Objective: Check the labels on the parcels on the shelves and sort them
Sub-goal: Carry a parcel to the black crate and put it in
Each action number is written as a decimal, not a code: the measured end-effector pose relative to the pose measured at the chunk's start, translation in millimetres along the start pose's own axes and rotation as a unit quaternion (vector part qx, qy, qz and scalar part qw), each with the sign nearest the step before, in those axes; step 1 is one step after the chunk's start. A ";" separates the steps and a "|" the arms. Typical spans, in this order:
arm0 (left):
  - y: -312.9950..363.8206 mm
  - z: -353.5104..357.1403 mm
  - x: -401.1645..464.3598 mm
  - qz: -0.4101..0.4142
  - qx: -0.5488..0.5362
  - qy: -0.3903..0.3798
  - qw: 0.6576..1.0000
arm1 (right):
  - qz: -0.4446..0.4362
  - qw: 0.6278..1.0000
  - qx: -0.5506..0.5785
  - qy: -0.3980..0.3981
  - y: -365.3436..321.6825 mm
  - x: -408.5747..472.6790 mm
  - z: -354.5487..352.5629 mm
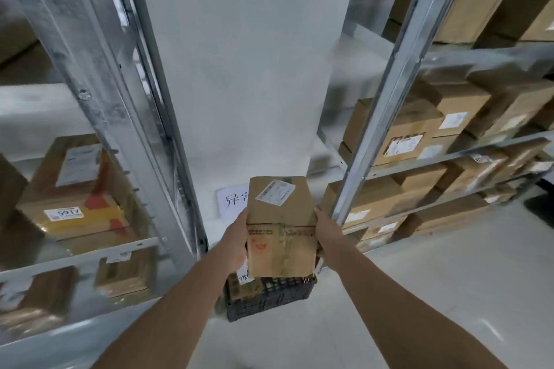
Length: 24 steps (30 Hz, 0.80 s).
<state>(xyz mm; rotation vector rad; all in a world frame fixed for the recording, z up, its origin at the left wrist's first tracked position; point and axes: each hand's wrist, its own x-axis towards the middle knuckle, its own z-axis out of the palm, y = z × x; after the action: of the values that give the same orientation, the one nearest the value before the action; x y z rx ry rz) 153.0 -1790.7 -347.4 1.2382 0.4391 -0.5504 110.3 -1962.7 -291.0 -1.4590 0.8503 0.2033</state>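
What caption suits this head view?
Both hands, left and right, hold a labelled parcel above a black crate between shelves.

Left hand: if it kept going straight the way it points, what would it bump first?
Probably the white paper sign with handwriting on the white pillar. The left hand, gripping the brown cardboard parcel, points up toward it, though depth is unclear.

The parcel is brown cardboard, matt and a bit crinkled, with shiny clear tape across it and a white paper label. The shelf posts are shiny grey metal. The black crate is plastic with holes. The floor is smooth and glossy.
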 end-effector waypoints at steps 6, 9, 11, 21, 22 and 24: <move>23.9 18.5 34.7 -0.024 -0.019 0.043 0.999 | 0.009 0.999 -0.026 -0.028 -29.8 59.8 2.0; 33.8 23.5 50.1 -0.007 -0.049 0.059 0.997 | 0.003 0.998 -0.033 -0.057 -41.4 85.6 5.7; 41.0 27.5 64.1 -0.002 -0.056 0.082 0.995 | 0.008 0.996 -0.037 -0.081 -52.2 103.1 7.1; 29.0 64.7 103.3 -0.002 -0.087 0.143 0.986 | 0.022 0.983 -0.105 -0.151 -71.0 176.9 -14.4; 24.0 67.6 107.3 -0.005 -0.084 0.150 0.985 | 0.019 0.982 -0.111 -0.154 -70.0 181.5 -16.1; 16.7 70.2 115.8 -0.018 -0.076 0.158 0.984 | 0.020 0.981 -0.117 -0.156 -66.8 193.3 -18.2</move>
<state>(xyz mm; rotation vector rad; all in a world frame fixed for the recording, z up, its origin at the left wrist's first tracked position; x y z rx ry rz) 256.1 -1872.2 -384.1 1.1743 0.7581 -0.3435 279.3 -2060.4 -354.8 -1.5754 0.6137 0.5642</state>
